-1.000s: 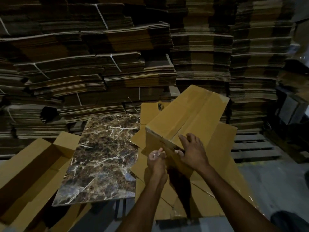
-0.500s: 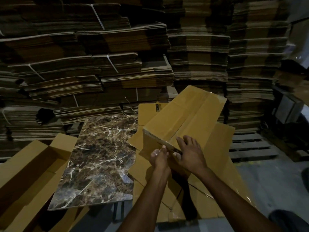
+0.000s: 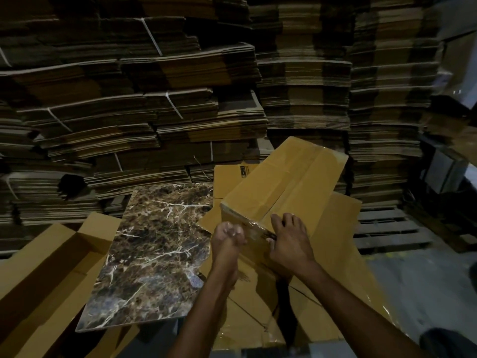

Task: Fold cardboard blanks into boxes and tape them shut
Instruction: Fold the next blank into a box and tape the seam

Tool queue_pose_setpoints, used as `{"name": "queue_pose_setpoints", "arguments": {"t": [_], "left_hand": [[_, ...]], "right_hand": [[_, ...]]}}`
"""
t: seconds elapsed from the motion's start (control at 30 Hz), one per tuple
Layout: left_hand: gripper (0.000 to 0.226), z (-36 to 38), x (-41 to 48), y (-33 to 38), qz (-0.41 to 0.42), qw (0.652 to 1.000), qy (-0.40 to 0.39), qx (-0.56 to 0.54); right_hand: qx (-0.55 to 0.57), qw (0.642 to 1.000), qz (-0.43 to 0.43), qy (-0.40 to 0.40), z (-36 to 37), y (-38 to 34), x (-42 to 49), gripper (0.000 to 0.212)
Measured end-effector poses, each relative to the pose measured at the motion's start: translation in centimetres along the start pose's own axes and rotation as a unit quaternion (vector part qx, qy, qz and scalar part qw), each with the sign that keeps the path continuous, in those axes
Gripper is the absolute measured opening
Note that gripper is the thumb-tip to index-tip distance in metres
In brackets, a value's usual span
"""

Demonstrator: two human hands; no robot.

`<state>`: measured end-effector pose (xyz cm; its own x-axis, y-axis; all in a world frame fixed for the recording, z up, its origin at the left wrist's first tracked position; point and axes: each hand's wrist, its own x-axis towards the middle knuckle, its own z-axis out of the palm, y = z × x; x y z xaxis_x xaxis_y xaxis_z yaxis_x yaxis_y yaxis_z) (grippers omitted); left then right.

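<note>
Fingers of left hand pinch tape at box edge.

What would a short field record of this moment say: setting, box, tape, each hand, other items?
setting: stacked cardboard blanks behind; wooden pallet at right
box: folded shut, tilted, lying on loose blanks
tape: clear, shiny strip stretched from the box's near edge to the left hand
left hand: curled, pinching the tape
right hand: fingers spread on the box's near end, pressing
other: marble-patterned slab left of the box; open box at far left
</note>
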<state>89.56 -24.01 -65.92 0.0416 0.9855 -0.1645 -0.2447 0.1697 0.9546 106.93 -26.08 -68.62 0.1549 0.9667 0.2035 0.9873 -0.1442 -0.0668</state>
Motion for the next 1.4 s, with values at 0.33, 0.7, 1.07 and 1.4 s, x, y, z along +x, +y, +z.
{"name": "queue_pose_setpoints", "arguments": {"t": [0.33, 0.7, 1.07, 1.4], "left_hand": [[0.018, -2.3, 2.2, 0.4, 0.007, 0.998, 0.040, 0.054], [0.034, 1.7, 0.1, -4.4, 0.213, 0.940, 0.041, 0.265], [0.045, 0.1, 1.3, -3.9, 0.252, 0.903, 0.096, 0.334], [0.060, -8.6, 8.1, 1.7, 0.106, 0.908, 0.088, 0.396]], "right_hand": [[0.021, 0.981, -0.179, 0.077, 0.0, -2.0, 2.3, 0.013], [0.451, 0.882, 0.097, -0.096, -4.7, -0.4, 6.1, 0.026], [0.712, 0.616, 0.258, -0.216, -4.2, -3.2, 7.4, 0.023], [0.828, 0.433, 0.355, 0.040, -8.9, 6.6, 9.7, 0.020]]}}
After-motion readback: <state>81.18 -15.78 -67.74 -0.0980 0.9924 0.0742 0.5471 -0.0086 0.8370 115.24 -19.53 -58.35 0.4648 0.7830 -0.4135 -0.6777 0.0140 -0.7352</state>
